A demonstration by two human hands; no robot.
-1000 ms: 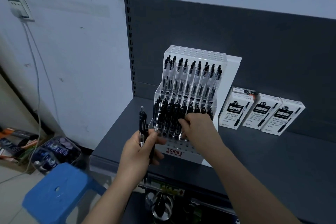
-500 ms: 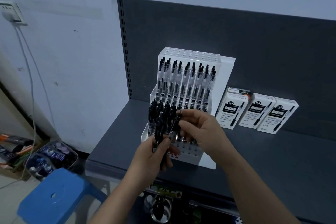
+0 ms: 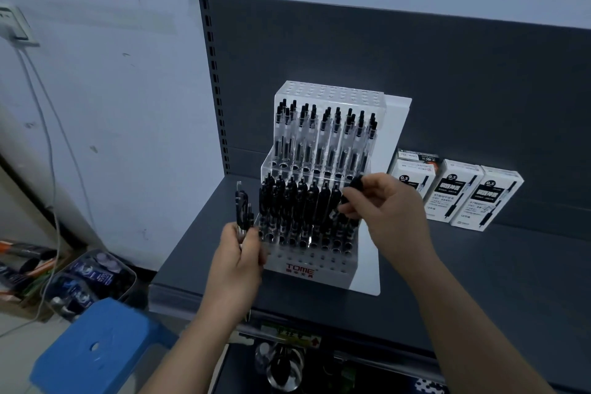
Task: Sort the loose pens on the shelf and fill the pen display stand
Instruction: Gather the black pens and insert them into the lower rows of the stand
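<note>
The left hand (image 3: 238,261) grips a few pens (image 3: 242,208), standing up, at 9 o'clock from the stand (image 3: 335,269). The right hand (image 3: 388,211) pinches one black pen (image 3: 354,185) at the stand's 3 o'clock side. The stand sits on the shelf (image 3: 479,272), with boxes (image 3: 460,193) at its 3 o'clock.

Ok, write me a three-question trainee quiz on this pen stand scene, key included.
1. True or false: the left hand holds nothing.
2. The right hand pinches: A, a black pen; B, a white box; C, a cable.
3. Fill in: the pen boxes stand to the ___ of the display stand.

Key
1. False: it grips several upright pens.
2. A.
3. Right.
</note>
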